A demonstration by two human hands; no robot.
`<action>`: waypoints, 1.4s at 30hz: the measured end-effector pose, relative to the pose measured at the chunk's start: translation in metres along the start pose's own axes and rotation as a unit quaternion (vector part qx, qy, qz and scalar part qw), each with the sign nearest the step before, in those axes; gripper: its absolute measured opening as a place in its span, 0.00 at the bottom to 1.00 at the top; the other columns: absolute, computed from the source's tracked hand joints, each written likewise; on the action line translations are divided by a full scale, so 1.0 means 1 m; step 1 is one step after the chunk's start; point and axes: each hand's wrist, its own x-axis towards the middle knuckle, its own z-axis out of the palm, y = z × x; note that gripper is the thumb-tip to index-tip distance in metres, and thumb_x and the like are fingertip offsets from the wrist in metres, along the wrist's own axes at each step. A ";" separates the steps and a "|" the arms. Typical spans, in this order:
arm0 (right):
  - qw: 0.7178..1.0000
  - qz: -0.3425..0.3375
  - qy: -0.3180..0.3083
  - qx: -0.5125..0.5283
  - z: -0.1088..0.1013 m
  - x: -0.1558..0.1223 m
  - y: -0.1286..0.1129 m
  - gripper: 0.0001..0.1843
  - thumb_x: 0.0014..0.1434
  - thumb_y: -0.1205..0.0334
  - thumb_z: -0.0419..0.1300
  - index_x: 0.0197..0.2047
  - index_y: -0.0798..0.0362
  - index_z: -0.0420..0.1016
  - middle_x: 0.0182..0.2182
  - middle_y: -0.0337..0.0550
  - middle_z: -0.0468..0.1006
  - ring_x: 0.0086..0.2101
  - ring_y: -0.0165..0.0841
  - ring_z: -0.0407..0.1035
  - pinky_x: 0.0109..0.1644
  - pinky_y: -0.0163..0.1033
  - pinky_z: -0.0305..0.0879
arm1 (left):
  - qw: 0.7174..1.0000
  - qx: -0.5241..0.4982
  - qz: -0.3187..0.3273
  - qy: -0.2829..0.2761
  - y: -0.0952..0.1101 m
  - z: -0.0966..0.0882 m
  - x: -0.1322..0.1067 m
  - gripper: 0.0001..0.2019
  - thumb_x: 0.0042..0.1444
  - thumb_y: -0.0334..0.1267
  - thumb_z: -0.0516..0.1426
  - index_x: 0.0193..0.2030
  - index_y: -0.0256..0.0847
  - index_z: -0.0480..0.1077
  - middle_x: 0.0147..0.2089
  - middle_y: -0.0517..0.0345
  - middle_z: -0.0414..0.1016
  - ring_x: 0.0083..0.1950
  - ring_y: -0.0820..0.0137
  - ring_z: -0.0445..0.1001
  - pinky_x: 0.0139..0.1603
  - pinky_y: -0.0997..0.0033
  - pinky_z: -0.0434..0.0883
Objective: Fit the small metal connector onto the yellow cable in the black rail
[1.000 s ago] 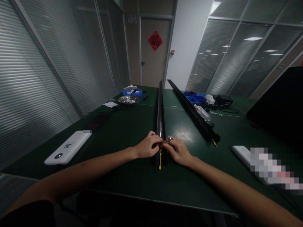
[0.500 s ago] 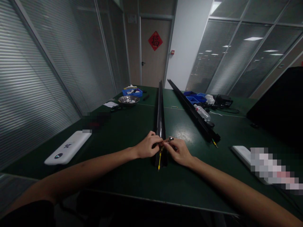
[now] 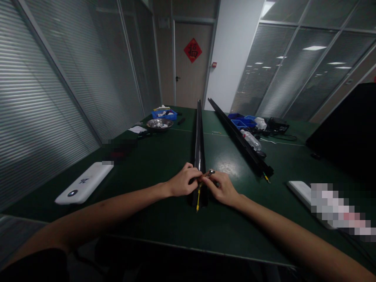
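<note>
Both hands are brought together over the near end of the middle rail (image 3: 199, 145), which is laid near to far on the table (image 3: 241, 231). Fingertips of the left hand (image 3: 185, 181) and right hand (image 3: 221, 188) nearly meet above the yellow lead (image 3: 198, 197); whether anything is pinched by either cannot be told. For good work, the rail is best steadied from the left, the small part kept square, and the lead left unstrained. The lead's far end is hidden by fingers, and the metal piece (image 3: 211, 171) by the right hand is too small to identify.
</note>
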 end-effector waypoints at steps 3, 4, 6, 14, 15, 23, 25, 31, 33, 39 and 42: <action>1.000 -0.004 -0.006 0.011 -0.001 0.001 0.000 0.14 0.73 0.59 0.54 0.35 0.53 0.74 0.30 0.43 0.76 0.30 0.34 0.70 0.36 0.39 0.67 | 1.000 0.005 0.003 0.006 -0.002 0.001 0.000 0.07 0.60 0.28 0.50 0.39 0.38 0.70 0.39 0.55 0.75 0.43 0.64 0.71 0.56 0.58 0.59; 1.000 -0.005 -0.009 0.014 -0.001 0.001 0.001 0.14 0.73 0.59 0.54 0.35 0.52 0.74 0.30 0.43 0.76 0.31 0.34 0.71 0.37 0.39 0.67 | 1.000 0.007 0.004 0.007 -0.002 0.001 0.000 0.07 0.60 0.28 0.51 0.39 0.38 0.70 0.39 0.55 0.75 0.43 0.65 0.71 0.56 0.59 0.59; 1.000 -0.007 -0.012 0.019 -0.001 0.002 0.001 0.14 0.73 0.59 0.54 0.35 0.52 0.74 0.31 0.43 0.76 0.31 0.34 0.70 0.37 0.39 0.67 | 1.000 0.009 0.004 0.006 -0.004 0.002 0.000 0.07 0.60 0.29 0.51 0.39 0.38 0.70 0.40 0.55 0.75 0.43 0.65 0.71 0.56 0.59 0.59; 1.000 -0.002 -0.012 0.018 -0.001 0.000 0.001 0.13 0.73 0.60 0.53 0.39 0.53 0.76 0.33 0.45 0.78 0.33 0.35 0.73 0.39 0.39 0.68 | 1.000 -0.001 0.005 0.004 -0.002 0.001 -0.001 0.08 0.61 0.29 0.50 0.42 0.39 0.70 0.41 0.55 0.75 0.45 0.64 0.71 0.56 0.59 0.59; 1.000 0.000 -0.010 0.013 -0.001 0.000 0.001 0.13 0.73 0.60 0.53 0.40 0.53 0.76 0.34 0.45 0.78 0.33 0.35 0.73 0.39 0.39 0.68 | 1.000 -0.004 0.004 0.005 -0.001 0.000 -0.001 0.09 0.62 0.29 0.50 0.42 0.39 0.70 0.41 0.55 0.75 0.45 0.64 0.71 0.56 0.59 0.59; 1.000 0.008 -0.008 -0.007 0.000 0.000 0.002 0.13 0.73 0.58 0.53 0.39 0.53 0.76 0.31 0.42 0.76 0.30 0.33 0.70 0.35 0.39 0.66 | 1.000 -0.007 -0.009 0.011 -0.001 0.001 -0.001 0.08 0.61 0.29 0.50 0.42 0.38 0.71 0.41 0.54 0.76 0.45 0.64 0.71 0.58 0.58 0.59; 1.000 0.004 -0.010 -0.005 0.000 0.000 0.002 0.14 0.73 0.58 0.53 0.38 0.53 0.75 0.30 0.42 0.76 0.30 0.34 0.70 0.35 0.39 0.66 | 1.000 -0.007 -0.007 0.011 -0.001 0.001 -0.001 0.09 0.62 0.29 0.50 0.41 0.39 0.71 0.42 0.54 0.76 0.45 0.64 0.71 0.57 0.58 0.59; 1.000 -0.011 -0.020 0.020 0.000 0.000 0.004 0.13 0.73 0.59 0.53 0.37 0.52 0.74 0.33 0.43 0.77 0.32 0.34 0.71 0.39 0.40 0.69 | 1.000 -0.001 0.004 0.012 0.001 0.000 0.000 0.08 0.63 0.30 0.50 0.39 0.39 0.70 0.39 0.56 0.75 0.44 0.64 0.71 0.56 0.59 0.59; 0.999 -0.013 -0.023 0.026 -0.001 0.000 0.005 0.13 0.73 0.59 0.53 0.39 0.52 0.75 0.33 0.44 0.77 0.33 0.35 0.72 0.39 0.40 0.69 | 1.000 0.000 0.004 0.010 0.001 0.000 0.000 0.08 0.63 0.29 0.50 0.39 0.39 0.70 0.39 0.56 0.75 0.44 0.64 0.71 0.56 0.59 0.59; 1.000 -0.006 -0.022 0.015 -0.001 -0.001 0.005 0.13 0.74 0.59 0.53 0.40 0.53 0.76 0.34 0.44 0.78 0.34 0.35 0.73 0.40 0.40 0.69 | 1.000 0.002 0.001 0.005 0.000 0.000 -0.001 0.08 0.62 0.29 0.50 0.41 0.39 0.70 0.40 0.56 0.75 0.45 0.64 0.71 0.57 0.59 0.59; 1.000 0.002 -0.014 0.006 -0.001 -0.001 0.003 0.12 0.73 0.60 0.54 0.42 0.53 0.77 0.34 0.44 0.78 0.34 0.35 0.73 0.39 0.39 0.68 | 1.000 -0.001 0.005 0.009 -0.001 0.001 -0.001 0.08 0.62 0.28 0.50 0.40 0.39 0.70 0.40 0.56 0.74 0.44 0.65 0.71 0.56 0.60 0.59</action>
